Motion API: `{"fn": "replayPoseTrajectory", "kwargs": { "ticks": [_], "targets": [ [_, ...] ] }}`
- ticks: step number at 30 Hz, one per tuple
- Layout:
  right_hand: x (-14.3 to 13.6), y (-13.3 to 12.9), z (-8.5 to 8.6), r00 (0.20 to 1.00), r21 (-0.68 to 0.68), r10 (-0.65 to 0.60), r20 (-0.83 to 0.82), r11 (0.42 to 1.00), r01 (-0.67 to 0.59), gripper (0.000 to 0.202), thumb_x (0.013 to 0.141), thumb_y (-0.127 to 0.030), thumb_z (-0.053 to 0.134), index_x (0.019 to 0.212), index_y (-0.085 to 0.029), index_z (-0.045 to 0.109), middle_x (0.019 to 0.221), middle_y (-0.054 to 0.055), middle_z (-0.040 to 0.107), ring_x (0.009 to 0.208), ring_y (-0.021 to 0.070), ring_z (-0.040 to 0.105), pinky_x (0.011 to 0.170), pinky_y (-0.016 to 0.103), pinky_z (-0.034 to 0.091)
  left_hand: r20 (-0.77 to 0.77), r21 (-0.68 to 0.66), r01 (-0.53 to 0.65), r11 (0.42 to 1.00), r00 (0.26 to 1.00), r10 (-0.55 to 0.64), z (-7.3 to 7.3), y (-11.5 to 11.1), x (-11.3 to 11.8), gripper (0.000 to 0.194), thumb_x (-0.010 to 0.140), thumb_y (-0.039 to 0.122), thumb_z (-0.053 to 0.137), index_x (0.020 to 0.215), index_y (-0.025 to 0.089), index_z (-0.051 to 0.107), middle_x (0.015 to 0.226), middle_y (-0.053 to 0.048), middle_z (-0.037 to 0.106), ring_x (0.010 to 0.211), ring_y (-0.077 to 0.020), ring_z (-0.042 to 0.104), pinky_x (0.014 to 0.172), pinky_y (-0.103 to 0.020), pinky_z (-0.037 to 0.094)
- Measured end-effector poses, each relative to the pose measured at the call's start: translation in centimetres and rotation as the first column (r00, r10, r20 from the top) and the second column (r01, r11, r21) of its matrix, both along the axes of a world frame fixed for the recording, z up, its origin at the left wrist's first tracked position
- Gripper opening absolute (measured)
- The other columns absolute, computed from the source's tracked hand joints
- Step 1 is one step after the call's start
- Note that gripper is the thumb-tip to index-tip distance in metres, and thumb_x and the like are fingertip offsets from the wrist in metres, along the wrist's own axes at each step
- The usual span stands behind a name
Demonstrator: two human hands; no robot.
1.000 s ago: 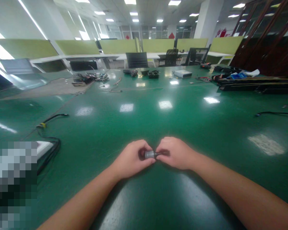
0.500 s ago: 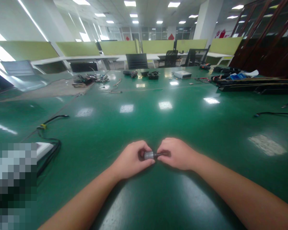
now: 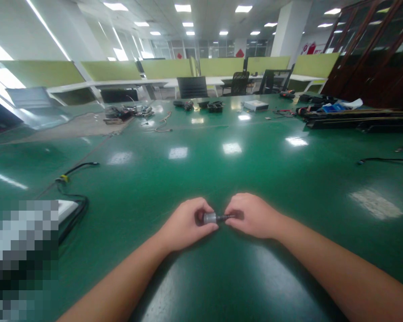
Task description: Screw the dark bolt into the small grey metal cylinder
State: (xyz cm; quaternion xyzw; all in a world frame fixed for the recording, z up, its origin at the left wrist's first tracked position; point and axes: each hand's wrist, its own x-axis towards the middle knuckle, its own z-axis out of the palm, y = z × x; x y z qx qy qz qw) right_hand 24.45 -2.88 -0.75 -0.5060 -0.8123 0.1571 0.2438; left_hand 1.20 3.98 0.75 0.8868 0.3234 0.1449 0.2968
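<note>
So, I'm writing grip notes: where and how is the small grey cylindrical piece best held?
Probably by its thicker grey body, pinched from the left as the left hand has it: it is held crosswise, its thin dark shaft pointing toward the right hand.

No lettering, brand or number is legible. On the white wall [image 3: 318,40] beside the dark wooden cabinet [image 3: 366,62], red marks [image 3: 311,48] stand too small and blurred to make out. A red diamond sign [image 3: 239,53] hangs in the background, with a smaller red diamond [image 3: 179,56] farther left; any characters are unreadable.
</note>
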Motion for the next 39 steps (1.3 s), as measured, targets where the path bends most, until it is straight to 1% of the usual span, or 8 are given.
{"fn": "replayPoseTrajectory", "kwargs": {
  "ticks": [9, 17, 28, 35, 39],
  "targets": [
    [0.4, -0.5, 0.4, 1.0, -0.039, -0.019, -0.018, 0.999, 0.019, 0.005, 0.085, -0.025, 0.073, 0.087, -0.02, 0.073, 0.081, 0.001, 0.068, 0.079, 0.0159, 0.058, 0.072, 0.028, 0.039, 0.009, 0.002, 0.009, 1.0, 1.0, -0.009, -0.2, 0.0, -0.1, 0.022, 0.079, 0.034, 0.075, 0.089, 0.018, 0.064, 0.08, 0.0, 0.064, 0.072, -0.0158, 0.058, 0.065, -0.026, 0.041],
    [0.5, -0.5, 0.8, 0.999, -0.046, -0.027, -0.02, 0.999, 0.026, 0.004, 0.084, -0.023, 0.073, 0.086, -0.02, 0.073, 0.079, 0.0, 0.067, 0.077, 0.0151, 0.057, 0.071, 0.027, 0.039, 0.006, 0.005, 0.009, 1.0, 1.0, -0.009, 0.1, -0.1, 0.0, 0.02, 0.079, 0.033, 0.075, 0.087, 0.018, 0.065, 0.078, 0.0, 0.064, 0.071, -0.0158, 0.059, 0.065, -0.025, 0.041],
    [0.7, -0.6, 1.0, 0.999, -0.057, -0.041, 0.024, 0.997, 0.043, 0.004, 0.083, -0.024, 0.074, 0.085, -0.02, 0.073, 0.078, 0.0, 0.067, 0.074, 0.0147, 0.056, 0.069, 0.028, 0.038, -0.006, 0.012, 0.005, 1.0, 1.0, -0.005, 0.2, -0.1, -0.1, 0.019, 0.078, 0.031, 0.076, 0.088, 0.018, 0.066, 0.079, -0.001, 0.064, 0.072, -0.0166, 0.058, 0.066, -0.026, 0.041],
    [1.4, -0.7, 1.0, 0.998, -0.083, -0.045, 0.048, 0.995, 0.049, 0.006, 0.083, -0.025, 0.074, 0.087, -0.021, 0.074, 0.078, -0.001, 0.068, 0.073, 0.0142, 0.057, 0.069, 0.027, 0.039, 0.009, 0.004, 0.012, 1.0, 1.0, -0.012, 0.0, -0.1, -0.1, 0.021, 0.078, 0.032, 0.076, 0.089, 0.017, 0.065, 0.081, -0.001, 0.064, 0.072, -0.0161, 0.058, 0.065, -0.026, 0.042],
    [2.0, -0.8, 1.3, 0.995, -0.092, -0.053, 0.085, 0.994, 0.061, 0.006, 0.081, -0.025, 0.076, 0.086, -0.022, 0.075, 0.078, 0.0, 0.068, 0.072, 0.0146, 0.058, 0.068, 0.028, 0.039, 0.009, -0.006, 0.01, 1.0, 1.0, -0.01, 0.1, -0.1, -0.1, 0.021, 0.079, 0.033, 0.076, 0.089, 0.018, 0.065, 0.08, -0.001, 0.065, 0.072, -0.016, 0.059, 0.065, -0.025, 0.042]
  ]
}}
